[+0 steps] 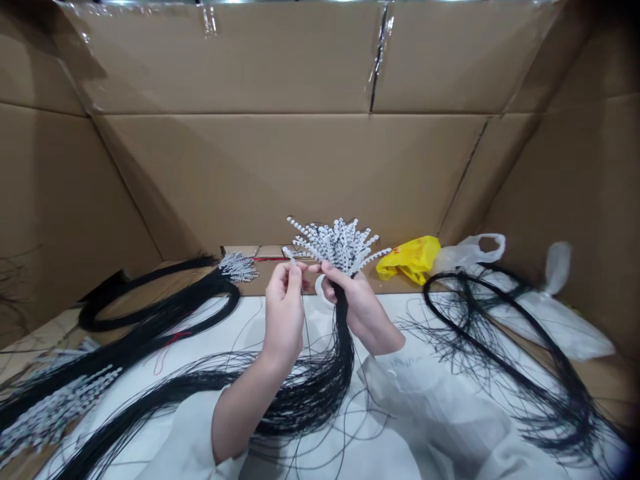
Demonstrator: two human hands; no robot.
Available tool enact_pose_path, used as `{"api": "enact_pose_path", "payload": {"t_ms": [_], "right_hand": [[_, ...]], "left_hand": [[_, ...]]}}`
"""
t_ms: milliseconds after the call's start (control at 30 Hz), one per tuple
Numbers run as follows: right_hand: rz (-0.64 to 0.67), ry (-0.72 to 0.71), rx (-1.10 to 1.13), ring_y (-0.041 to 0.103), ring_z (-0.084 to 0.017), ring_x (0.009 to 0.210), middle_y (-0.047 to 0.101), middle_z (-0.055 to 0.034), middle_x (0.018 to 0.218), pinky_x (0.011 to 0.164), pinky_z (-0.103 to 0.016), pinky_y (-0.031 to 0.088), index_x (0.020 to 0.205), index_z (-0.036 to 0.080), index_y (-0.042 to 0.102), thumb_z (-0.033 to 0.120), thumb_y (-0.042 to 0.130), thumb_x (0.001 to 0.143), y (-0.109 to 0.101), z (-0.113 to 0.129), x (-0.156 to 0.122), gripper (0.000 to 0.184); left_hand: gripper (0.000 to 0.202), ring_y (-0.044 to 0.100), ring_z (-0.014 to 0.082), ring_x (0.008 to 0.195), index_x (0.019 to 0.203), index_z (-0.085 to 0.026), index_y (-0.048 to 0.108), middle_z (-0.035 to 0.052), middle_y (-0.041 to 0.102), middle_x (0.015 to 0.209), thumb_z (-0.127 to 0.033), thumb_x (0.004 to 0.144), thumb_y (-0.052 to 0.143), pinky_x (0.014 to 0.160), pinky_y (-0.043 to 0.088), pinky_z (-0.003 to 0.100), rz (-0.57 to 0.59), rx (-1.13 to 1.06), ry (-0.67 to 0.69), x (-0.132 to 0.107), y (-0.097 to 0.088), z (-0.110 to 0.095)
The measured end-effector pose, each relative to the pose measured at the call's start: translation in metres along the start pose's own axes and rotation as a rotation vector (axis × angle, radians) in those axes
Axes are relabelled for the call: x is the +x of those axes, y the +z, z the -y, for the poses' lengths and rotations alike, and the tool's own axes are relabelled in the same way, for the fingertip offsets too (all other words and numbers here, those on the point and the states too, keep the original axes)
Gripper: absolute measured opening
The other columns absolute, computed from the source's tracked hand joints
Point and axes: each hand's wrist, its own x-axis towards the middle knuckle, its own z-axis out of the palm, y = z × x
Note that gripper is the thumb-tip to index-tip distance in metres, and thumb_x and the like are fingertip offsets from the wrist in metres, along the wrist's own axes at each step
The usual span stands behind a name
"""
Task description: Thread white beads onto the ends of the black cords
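Note:
My right hand (356,308) is wrapped round a bunch of black cords (343,333) whose white beaded plastic ends (336,244) fan out above my fist. My left hand (285,303) pinches a single white beaded end (289,254) at the left edge of that fan. The cords hang down from my right fist and spread over the white sheet (400,427) between my forearms.
A finished bundle of black cords (165,313) with white ends (239,267) lies left; more white ends (55,407) at lower left. Loose black cords (505,347) loop on the right over clear plastic bags (550,313). A yellow bag (410,257) sits behind. Cardboard walls (300,167) surround everything.

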Motion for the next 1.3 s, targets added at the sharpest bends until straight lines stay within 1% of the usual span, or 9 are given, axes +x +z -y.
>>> {"api": "enact_pose_path", "payload": {"t_ms": [167,367,533,600,800,900,1033,1167,1300], "right_hand": [[0.014,0.053,0.101,0.036,-0.005,0.044,0.044,0.0037,0.05,0.04,-0.018,0.027,0.065,0.013,0.059,0.037,0.064,0.073,0.007,-0.008,-0.004,0.026],[-0.014,0.128,0.084,0.038,-0.005,0.046,0.045,0.0025,0.054,0.04,-0.018,0.028,0.063,0.013,0.053,0.039,0.067,0.07,0.01,-0.014,-0.006,0.03],[-0.111,0.04,0.116,0.048,-0.009,0.059,0.055,-0.0005,0.07,0.049,-0.02,0.038,0.074,0.015,0.056,0.035,0.069,0.067,0.006,-0.014,-0.003,0.025],[-0.121,0.042,0.098,0.048,-0.009,0.06,0.054,0.0001,0.068,0.053,-0.021,0.039,0.073,0.015,0.056,0.035,0.069,0.067,0.003,-0.016,-0.001,0.025],[-0.049,0.032,-0.011,0.05,-0.011,0.062,0.052,0.0003,0.063,0.062,-0.024,0.042,0.067,0.016,0.053,0.04,0.063,0.073,0.004,-0.022,-0.002,0.027],[-0.076,-0.018,-0.021,0.051,-0.011,0.065,0.056,0.0,0.068,0.064,-0.024,0.043,0.072,0.017,0.055,0.038,0.062,0.074,0.005,-0.024,-0.002,0.023],[-0.093,-0.063,0.0,0.052,-0.011,0.069,0.059,-0.0015,0.078,0.063,-0.023,0.043,0.074,0.017,0.058,0.036,0.062,0.075,0.005,-0.026,-0.002,0.019],[-0.083,-0.085,-0.043,0.05,-0.011,0.066,0.058,-0.0017,0.074,0.06,-0.023,0.042,0.079,0.017,0.06,0.037,0.061,0.075,0.008,-0.028,-0.005,0.021],[-0.113,-0.082,-0.097,0.049,-0.012,0.064,0.056,-0.0016,0.069,0.06,-0.023,0.042,0.072,0.016,0.059,0.037,0.063,0.074,0.011,-0.028,-0.008,0.021]], "left_hand": [[0.017,0.046,0.008,0.057,0.082,-0.018,0.049,-0.0007,0.052,0.071,-0.034,0.085,0.048,0.051,0.039,0.019,-0.036,-0.132,-0.107,-0.004,0.005,0.004],[0.019,0.044,0.0077,0.05,0.076,-0.017,0.047,-0.0032,0.048,0.061,-0.033,0.081,0.056,0.048,0.037,0.019,-0.041,-0.089,-0.093,-0.005,0.004,0.004],[0.013,0.039,0.0054,0.054,0.078,-0.017,0.05,-0.003,0.047,0.069,-0.028,0.081,0.055,0.051,0.033,0.017,-0.2,-0.105,-0.038,-0.003,0.0,0.007],[0.013,0.04,0.0058,0.056,0.075,-0.017,0.047,-0.0019,0.05,0.072,-0.027,0.083,0.051,0.051,0.032,0.017,-0.232,-0.144,-0.046,-0.002,0.0,0.009],[0.016,0.041,0.0082,0.053,0.079,-0.02,0.043,-0.0051,0.042,0.056,-0.034,0.087,0.044,0.051,0.033,0.018,-0.09,-0.159,-0.128,-0.001,0.0,0.011],[0.016,0.041,0.0082,0.055,0.086,-0.019,0.049,-0.0043,0.044,0.061,-0.035,0.085,0.049,0.053,0.034,0.019,-0.035,-0.067,-0.089,-0.002,0.0,0.012],[0.007,0.043,0.0085,0.06,0.086,-0.017,0.054,-0.0012,0.05,0.071,-0.023,0.082,0.052,0.056,0.036,0.02,0.043,-0.018,-0.077,-0.001,-0.002,0.013],[0.018,0.04,0.0077,0.057,0.073,-0.016,0.049,-0.0025,0.045,0.065,-0.03,0.083,0.051,0.053,0.035,0.019,0.029,-0.04,-0.052,0.001,-0.003,0.015],[0.021,0.039,0.0067,0.054,0.072,-0.016,0.048,-0.0036,0.045,0.063,-0.033,0.081,0.055,0.051,0.035,0.018,-0.014,-0.013,-0.036,0.002,-0.003,0.015]]}}
